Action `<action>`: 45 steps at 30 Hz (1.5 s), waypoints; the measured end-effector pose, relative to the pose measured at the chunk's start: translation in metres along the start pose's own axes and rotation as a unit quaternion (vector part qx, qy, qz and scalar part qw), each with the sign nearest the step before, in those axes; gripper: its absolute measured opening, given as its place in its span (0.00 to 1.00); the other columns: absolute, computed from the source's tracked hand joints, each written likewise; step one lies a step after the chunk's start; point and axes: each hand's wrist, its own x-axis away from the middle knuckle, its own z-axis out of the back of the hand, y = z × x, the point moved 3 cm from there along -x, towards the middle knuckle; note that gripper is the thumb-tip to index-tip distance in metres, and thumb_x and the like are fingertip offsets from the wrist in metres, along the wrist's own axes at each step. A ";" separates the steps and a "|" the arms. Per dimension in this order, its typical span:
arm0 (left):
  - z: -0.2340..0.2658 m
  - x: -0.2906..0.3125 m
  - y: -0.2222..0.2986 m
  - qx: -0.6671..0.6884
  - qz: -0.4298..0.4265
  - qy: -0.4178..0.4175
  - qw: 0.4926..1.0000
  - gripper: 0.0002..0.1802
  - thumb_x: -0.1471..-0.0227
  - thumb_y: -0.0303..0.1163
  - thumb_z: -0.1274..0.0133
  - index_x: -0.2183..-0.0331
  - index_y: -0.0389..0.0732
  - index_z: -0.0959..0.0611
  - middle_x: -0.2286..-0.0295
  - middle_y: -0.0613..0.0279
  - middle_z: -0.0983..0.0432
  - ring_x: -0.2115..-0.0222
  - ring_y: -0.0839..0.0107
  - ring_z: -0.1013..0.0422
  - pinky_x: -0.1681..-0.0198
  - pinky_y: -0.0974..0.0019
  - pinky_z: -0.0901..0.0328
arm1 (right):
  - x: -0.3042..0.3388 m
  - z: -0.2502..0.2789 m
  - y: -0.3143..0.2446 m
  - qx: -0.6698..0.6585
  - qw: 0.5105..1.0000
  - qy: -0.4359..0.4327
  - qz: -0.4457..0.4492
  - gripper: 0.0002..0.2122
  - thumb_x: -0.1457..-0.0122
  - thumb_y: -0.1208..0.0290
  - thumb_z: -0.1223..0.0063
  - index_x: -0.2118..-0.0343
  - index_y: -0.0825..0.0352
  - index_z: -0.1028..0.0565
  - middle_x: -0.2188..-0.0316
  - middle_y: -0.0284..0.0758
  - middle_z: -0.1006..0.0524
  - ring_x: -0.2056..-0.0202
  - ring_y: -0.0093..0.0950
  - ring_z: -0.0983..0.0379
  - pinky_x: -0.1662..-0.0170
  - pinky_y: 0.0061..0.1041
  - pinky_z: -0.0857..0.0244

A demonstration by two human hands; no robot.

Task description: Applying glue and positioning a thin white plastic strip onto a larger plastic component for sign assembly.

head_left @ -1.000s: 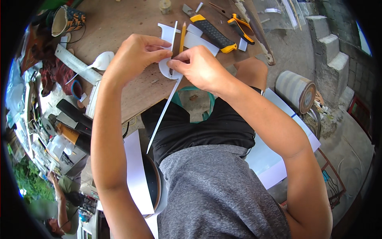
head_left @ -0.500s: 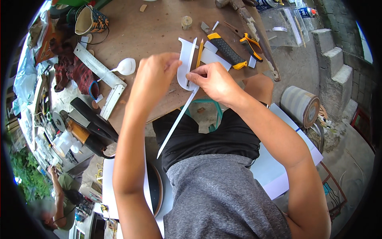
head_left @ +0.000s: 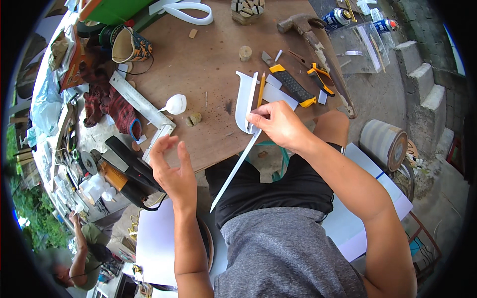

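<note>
The left hand (head_left: 173, 171) is kept near the table edge, with its fingers spread and nothing held. A long white strip (head_left: 236, 171) is extended from below the right hand (head_left: 278, 123) over the lap. On the table (head_left: 211, 141), the curved white piece (head_left: 243, 103) is pinched at its lower end by the right fingers, narrowly closed. Beyond, a pencil (head_left: 261, 88) and a black-yellow knife (head_left: 293, 87) are laid.

Knife (head_left: 292, 84) on table (head_left: 218, 62). Left of knife: pencil (head_left: 261, 88) close by, curved strip (head_left: 242, 102) farther out, right hand (head_left: 276, 124) at strip's near end. Just right of knife: pliers (head_left: 320, 80). Behind and right of knife: hammer (head_left: 318, 47). Left of knife's tip: stub (head_left: 245, 53). Far left of knife: square (head_left: 135, 98) (cloth (head_left: 110, 105) farther left still). Left of and before knife: left hand (head_left: 174, 169).
</note>
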 end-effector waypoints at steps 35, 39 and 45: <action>0.010 -0.010 -0.001 0.094 -0.062 -0.156 0.981 0.20 0.41 0.21 0.42 0.48 0.36 0.23 0.55 0.51 0.19 0.58 0.51 0.22 0.52 0.56 0.29 | 0.003 0.005 -0.007 -0.014 0.999 -0.023 -0.022 0.16 0.33 0.64 0.39 0.59 0.78 0.16 0.71 0.30 0.18 0.68 0.16 0.30 0.63 0.23 0.34; 0.019 0.038 -0.005 0.039 -0.009 -0.245 0.969 0.26 0.43 0.24 0.39 0.43 0.41 0.23 0.58 0.46 0.20 0.58 0.47 0.23 0.52 0.54 0.29 | 0.002 0.002 -0.008 -0.019 0.999 -0.025 -0.026 0.16 0.32 0.65 0.39 0.59 0.78 0.16 0.71 0.30 0.18 0.68 0.15 0.30 0.63 0.23 0.34; 0.019 0.064 -0.022 0.018 0.035 -0.242 0.969 0.25 0.43 0.26 0.38 0.43 0.41 0.22 0.60 0.48 0.19 0.62 0.49 0.22 0.59 0.54 0.28 | 0.002 0.004 -0.005 -0.019 0.999 -0.023 -0.017 0.16 0.32 0.65 0.39 0.58 0.78 0.16 0.70 0.30 0.18 0.67 0.16 0.29 0.61 0.22 0.34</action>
